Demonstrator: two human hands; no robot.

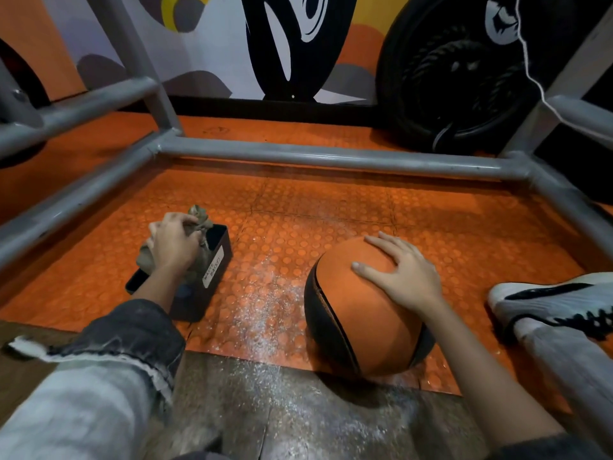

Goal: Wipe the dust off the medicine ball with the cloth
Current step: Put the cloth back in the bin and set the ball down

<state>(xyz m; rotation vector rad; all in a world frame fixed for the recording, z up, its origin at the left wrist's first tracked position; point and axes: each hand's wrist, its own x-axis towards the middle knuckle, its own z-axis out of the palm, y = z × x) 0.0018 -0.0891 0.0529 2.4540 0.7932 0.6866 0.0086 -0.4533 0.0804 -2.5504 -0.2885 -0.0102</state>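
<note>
A single wide-angle view, taken from the person's head, faces forward and steeply down onto the orange floor mat (298, 207); both forearms enter from the lower edge, with the left hand (172, 244) and right hand (408, 273) close below the lens; the grey tube frame (331, 159) bows across mid-picture; the painted wall (215, 44) fills the top.

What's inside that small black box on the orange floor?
A crumpled grey-brown cloth, gripped by the left hand. Whatever lies beneath it in the black rectangular box is covered.
</note>
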